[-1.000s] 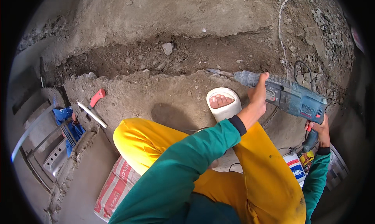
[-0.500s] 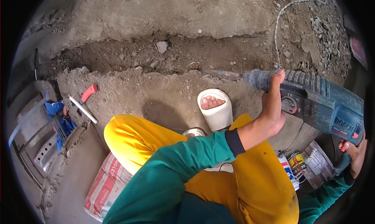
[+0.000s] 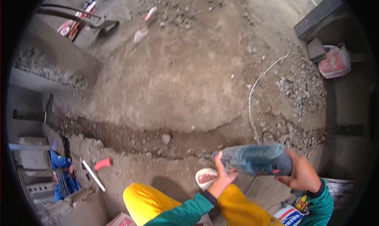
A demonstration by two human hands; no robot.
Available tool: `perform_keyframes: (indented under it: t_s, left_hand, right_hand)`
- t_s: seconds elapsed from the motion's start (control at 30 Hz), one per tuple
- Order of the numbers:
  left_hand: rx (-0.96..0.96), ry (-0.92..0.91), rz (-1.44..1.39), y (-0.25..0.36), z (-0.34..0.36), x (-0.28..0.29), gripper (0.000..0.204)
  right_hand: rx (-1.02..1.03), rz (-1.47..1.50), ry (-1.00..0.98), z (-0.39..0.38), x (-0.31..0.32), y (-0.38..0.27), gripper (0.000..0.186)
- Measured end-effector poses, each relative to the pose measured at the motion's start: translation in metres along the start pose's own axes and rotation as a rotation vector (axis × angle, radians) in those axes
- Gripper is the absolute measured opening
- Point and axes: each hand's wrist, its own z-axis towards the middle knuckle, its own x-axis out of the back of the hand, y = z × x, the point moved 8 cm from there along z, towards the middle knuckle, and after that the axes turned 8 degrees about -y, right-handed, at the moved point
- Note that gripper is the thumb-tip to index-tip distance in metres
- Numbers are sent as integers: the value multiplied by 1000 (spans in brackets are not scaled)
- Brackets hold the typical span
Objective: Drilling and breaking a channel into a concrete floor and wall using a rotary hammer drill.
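A blue-grey hammer drill lies sideways in my grip, its bit pointing left at the near edge of a long rough trench; whether the tip touches the soil I cannot tell. My left hand is wrapped round the drill's front part. My right hand grips the rear end near a red switch. My white sandal is just below the drill, between my yellow-trousered knees. A white pipe and a red-handled tool lie on the dirt to my left.
A white cord runs over the rubble at right, near a concrete block and red-white bag. A spade lies at upper left by a concrete ledge. Blue cloth and metal pieces are at lower left; a white bucket is lower right.
The view has tilted up, showing more floor beyond the trench and setting everything lower. My right hand has moved higher on the drill's rear, and the drill appears turned more level.
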Motion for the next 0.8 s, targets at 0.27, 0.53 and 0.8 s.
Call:
perform_keyframes:
  t_s: [0.27, 0.53, 0.8]
  left_hand:
    - [39, 35, -14, 2, -20, 11, 41]
    - [-25, -315, 56, 8, -44, -129, 51]
    - [3, -147, -115, -23, -27, -102, 57]
  right_hand:
    - [123, 37, 6, -41, -21, -15, 62]
    - [373, -148, 334, -81, 97, -52, 71]
    - [-182, 514, 56, -59, 58, 16, 85]
